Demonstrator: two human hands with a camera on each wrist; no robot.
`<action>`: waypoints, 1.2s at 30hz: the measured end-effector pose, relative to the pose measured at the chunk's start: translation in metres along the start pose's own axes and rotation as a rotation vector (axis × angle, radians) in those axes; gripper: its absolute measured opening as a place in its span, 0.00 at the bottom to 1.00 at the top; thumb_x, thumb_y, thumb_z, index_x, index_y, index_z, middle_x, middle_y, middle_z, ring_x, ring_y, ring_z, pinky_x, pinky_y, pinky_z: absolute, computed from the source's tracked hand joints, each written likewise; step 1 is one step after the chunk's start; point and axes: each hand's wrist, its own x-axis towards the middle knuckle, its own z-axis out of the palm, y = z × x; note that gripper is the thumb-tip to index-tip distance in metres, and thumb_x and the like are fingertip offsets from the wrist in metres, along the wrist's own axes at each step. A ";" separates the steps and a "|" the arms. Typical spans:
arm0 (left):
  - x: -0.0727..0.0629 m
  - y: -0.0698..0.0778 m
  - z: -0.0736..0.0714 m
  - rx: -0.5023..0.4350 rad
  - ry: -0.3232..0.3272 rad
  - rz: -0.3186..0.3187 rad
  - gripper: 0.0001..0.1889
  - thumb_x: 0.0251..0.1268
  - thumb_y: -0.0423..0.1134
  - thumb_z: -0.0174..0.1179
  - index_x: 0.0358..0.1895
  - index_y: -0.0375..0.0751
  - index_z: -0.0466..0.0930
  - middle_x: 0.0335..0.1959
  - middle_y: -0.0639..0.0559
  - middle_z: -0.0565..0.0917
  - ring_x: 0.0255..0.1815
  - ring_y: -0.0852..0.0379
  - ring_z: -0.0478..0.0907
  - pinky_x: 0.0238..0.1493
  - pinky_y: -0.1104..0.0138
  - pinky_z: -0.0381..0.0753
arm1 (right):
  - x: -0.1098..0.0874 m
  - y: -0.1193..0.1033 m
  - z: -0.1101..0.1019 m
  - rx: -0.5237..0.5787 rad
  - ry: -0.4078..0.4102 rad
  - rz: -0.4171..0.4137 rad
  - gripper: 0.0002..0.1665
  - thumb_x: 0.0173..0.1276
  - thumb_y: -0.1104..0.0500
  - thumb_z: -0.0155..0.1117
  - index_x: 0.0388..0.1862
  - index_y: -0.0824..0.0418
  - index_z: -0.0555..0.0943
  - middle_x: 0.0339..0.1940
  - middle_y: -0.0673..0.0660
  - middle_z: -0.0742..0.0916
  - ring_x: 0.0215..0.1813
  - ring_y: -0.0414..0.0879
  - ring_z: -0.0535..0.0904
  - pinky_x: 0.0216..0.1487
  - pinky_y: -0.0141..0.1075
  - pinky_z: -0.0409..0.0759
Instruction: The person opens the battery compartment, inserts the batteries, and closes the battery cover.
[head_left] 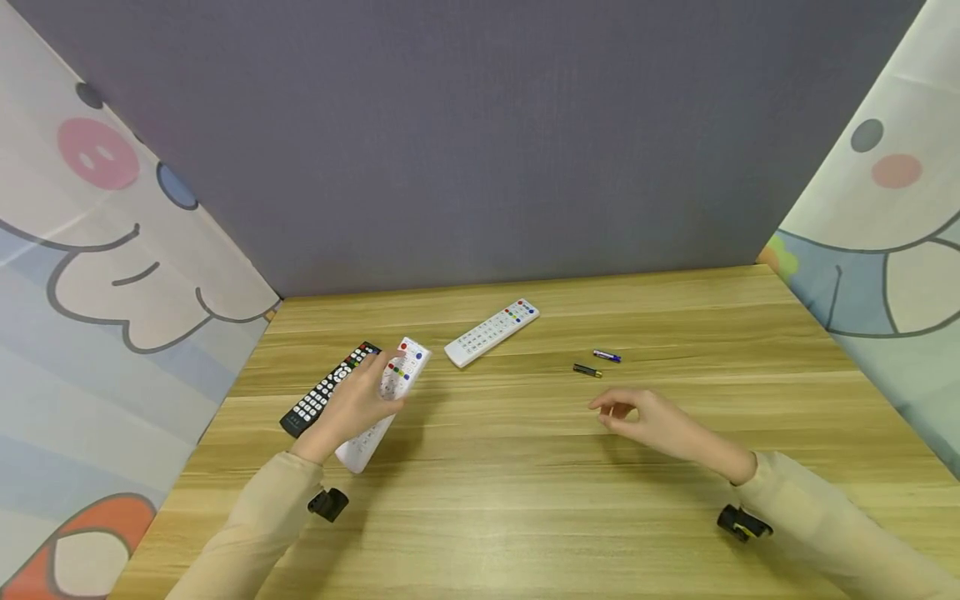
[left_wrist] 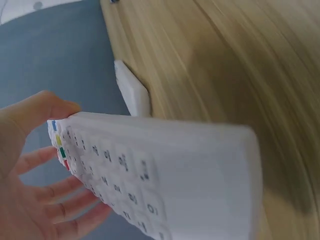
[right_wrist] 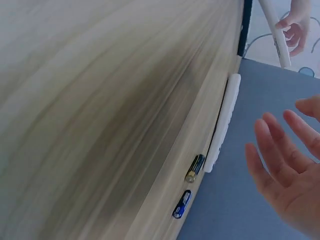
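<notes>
My left hand (head_left: 352, 408) grips a white remote control (head_left: 365, 443) by its edges, raised above the table on the left. In the left wrist view its keypad side (left_wrist: 120, 170) faces the palm, with the thumb on one edge and the fingers along the other. Partly behind that hand lies a black remote control (head_left: 318, 400). My right hand (head_left: 652, 422) hovers over the table with loosely bent fingers and holds nothing. Beyond it lie two small batteries, a black-and-gold one (head_left: 587, 370) and a blue-and-white one (head_left: 607, 356).
A second white remote control (head_left: 491, 333) lies keypad up near the back of the wooden table (head_left: 495, 500). Behind the table stands a grey panel (head_left: 495, 150). Cartoon-printed sheets hang at the left (head_left: 82, 275) and right (head_left: 892, 283).
</notes>
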 end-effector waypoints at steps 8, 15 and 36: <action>0.001 -0.019 0.003 0.043 -0.074 -0.015 0.33 0.40 0.37 0.65 0.57 0.42 0.64 0.36 0.43 0.73 0.22 0.56 0.66 0.16 0.71 0.65 | -0.003 0.006 0.001 -0.180 0.061 -0.054 0.11 0.56 0.66 0.60 0.39 0.64 0.79 0.32 0.50 0.83 0.32 0.34 0.75 0.32 0.31 0.81; 0.002 -0.029 0.005 0.080 -0.129 -0.017 0.34 0.38 0.36 0.63 0.57 0.40 0.65 0.42 0.37 0.74 0.28 0.52 0.70 0.20 0.67 0.71 | -0.005 0.008 -0.001 -0.192 0.072 -0.045 0.10 0.56 0.65 0.61 0.39 0.63 0.79 0.32 0.50 0.83 0.32 0.34 0.75 0.32 0.33 0.81; 0.009 -0.042 0.016 0.166 -0.207 -0.020 0.36 0.40 0.35 0.66 0.59 0.35 0.64 0.46 0.30 0.72 0.40 0.37 0.74 0.38 0.49 0.78 | -0.005 0.016 -0.003 -0.190 0.101 -0.065 0.10 0.56 0.66 0.61 0.39 0.64 0.80 0.32 0.50 0.83 0.31 0.33 0.75 0.32 0.31 0.81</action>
